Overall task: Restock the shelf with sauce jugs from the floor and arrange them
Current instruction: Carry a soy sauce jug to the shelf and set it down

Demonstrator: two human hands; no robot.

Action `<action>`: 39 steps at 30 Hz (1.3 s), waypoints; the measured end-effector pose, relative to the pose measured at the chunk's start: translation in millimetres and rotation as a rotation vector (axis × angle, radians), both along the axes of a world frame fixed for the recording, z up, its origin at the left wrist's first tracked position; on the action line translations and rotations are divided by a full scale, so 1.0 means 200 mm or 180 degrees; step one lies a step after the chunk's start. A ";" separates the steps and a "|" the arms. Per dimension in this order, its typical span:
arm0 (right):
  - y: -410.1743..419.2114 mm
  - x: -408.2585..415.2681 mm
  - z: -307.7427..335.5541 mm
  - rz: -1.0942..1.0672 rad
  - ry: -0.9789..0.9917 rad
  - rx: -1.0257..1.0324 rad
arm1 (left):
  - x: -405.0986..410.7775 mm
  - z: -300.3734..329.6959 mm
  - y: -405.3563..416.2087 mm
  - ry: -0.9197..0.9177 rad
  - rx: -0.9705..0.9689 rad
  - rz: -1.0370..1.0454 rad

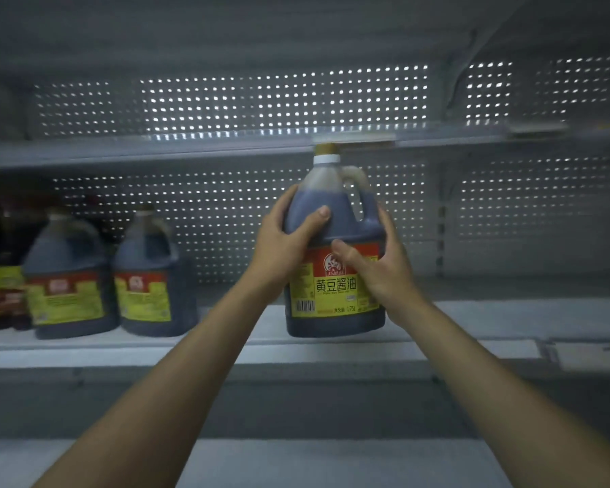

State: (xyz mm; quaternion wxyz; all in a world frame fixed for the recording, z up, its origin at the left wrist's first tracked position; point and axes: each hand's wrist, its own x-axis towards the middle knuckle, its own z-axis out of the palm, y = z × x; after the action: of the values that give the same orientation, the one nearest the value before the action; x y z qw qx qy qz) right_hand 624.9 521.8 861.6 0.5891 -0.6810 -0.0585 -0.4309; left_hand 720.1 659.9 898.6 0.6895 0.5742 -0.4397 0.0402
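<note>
Both hands (pixel 331 255) clasp sauce jug (pixel 335 262); left jugs (pixel 103 272) blurred.

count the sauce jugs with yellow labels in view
3: one held in both hands, two standing on the shelf's left, at and. Dark bottles at the far left edge may hide more.

Bare shelf (pixel 472 318) is lying open right of the held jug (pixel 335 248). Two jugs (pixel 67 272) (pixel 148 272) are blocking the left end. The upper shelf (pixel 191 149) is limiting headroom.
</note>
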 end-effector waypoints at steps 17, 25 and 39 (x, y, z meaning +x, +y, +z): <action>0.33 0.96 -0.27 0.0412 0.0434 0.0176 | 0.84 -0.13 0.42 -0.0395 0.0560 0.0876; 0.20 1.15 -0.28 0.0525 0.0855 0.0078 | 0.95 -0.15 0.32 -0.0261 0.0583 0.1144; 0.26 1.05 -0.22 -0.0108 0.0943 -0.0486 | 0.98 -0.32 0.39 -0.0798 0.0765 0.1267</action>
State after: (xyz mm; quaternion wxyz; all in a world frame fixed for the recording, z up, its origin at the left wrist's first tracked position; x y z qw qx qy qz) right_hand 834.6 574.0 816.6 0.5305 -0.7808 0.0079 -0.3300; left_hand 916.0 737.4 834.6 0.5350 0.7177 -0.4018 0.1933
